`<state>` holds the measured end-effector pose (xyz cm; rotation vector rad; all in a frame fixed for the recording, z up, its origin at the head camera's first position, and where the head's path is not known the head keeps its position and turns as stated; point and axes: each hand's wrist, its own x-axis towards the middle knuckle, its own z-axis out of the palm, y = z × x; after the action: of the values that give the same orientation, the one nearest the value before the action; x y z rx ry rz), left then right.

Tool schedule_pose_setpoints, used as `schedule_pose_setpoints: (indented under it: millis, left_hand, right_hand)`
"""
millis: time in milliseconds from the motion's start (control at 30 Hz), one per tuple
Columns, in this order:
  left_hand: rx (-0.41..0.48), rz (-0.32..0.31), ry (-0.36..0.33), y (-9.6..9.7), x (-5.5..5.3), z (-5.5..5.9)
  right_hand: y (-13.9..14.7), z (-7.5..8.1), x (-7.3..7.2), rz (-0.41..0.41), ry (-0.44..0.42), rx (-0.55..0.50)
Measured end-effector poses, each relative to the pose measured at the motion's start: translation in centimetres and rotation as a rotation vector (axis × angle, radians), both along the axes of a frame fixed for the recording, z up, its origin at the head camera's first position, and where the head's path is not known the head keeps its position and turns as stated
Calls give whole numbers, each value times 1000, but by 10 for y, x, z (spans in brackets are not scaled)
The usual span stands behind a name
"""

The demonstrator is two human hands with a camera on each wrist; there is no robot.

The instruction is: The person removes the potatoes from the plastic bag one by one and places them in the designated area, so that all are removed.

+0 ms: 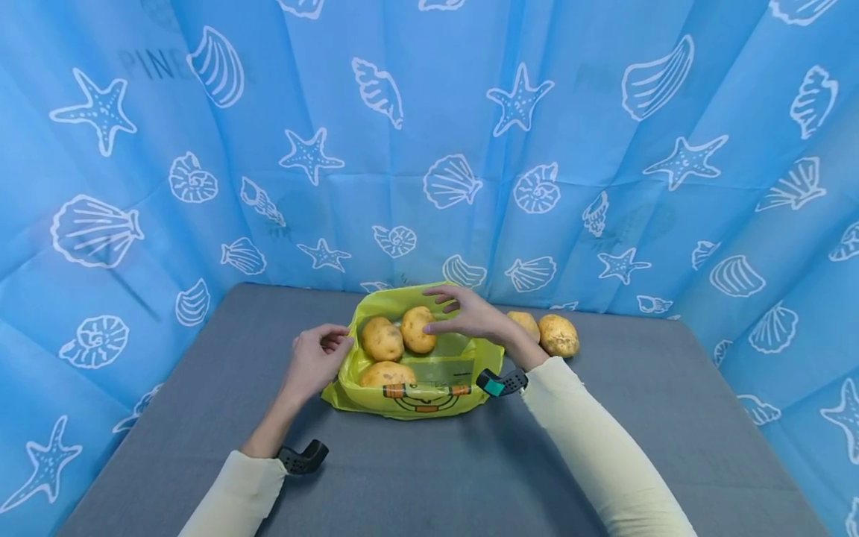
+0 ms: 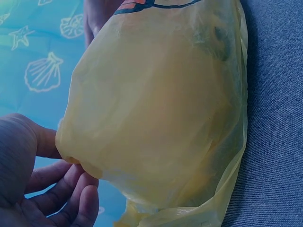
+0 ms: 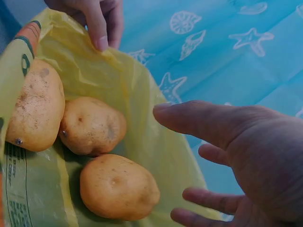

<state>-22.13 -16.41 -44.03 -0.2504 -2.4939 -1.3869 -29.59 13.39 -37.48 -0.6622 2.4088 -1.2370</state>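
Note:
A yellow plastic bag [image 1: 429, 403] with a printed cartoon front stands with its mouth wide apart on the table. Inside it lie three potatoes: one at the back left [image 1: 382, 339], one beside it [image 1: 419, 330], and one near the front [image 1: 387, 374]. My left hand [image 1: 317, 362] pinches the bag's left rim between thumb and fingers, which the left wrist view shows from outside. Over the bag's mouth hovers my right hand [image 1: 470, 313], fingers spread and nothing in its grasp. In the right wrist view its thumb and fingers [image 3: 203, 118] stand apart from the potatoes.
Two more potatoes, one partly behind the right forearm [image 1: 526, 323] and one beside it [image 1: 559, 335], lie on the grey table [image 1: 429, 477] right of the bag. A blue curtain [image 1: 416, 149] with white shells and starfish hangs behind and along both sides.

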Motion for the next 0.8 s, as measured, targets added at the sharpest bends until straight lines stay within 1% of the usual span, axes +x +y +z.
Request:
schedule_pose_setpoints:
  millis: [100, 267, 367, 533, 700, 800]
  left_hand:
    - [-2, 4, 0, 0, 0, 0]
    - [-9, 8, 0, 1, 0, 0]
    - [-12, 8, 2, 1, 1, 1]
    - [-13, 2, 3, 1, 1, 1]
    - [-13, 0, 4, 1, 1, 0]
    - [-16, 3, 4, 2, 1, 0]
  right_hand:
    - [-8, -5, -6, -32, -71, 5]
    - [-18, -16, -12, -80, -91, 10]
    - [-22, -23, -12, -99, -99, 9]
    - [-30, -34, -11, -98, -92, -1]
    - [-36, -45, -12, -100, -61, -4]
    - [-40, -51, -13, -120, -26, 11]
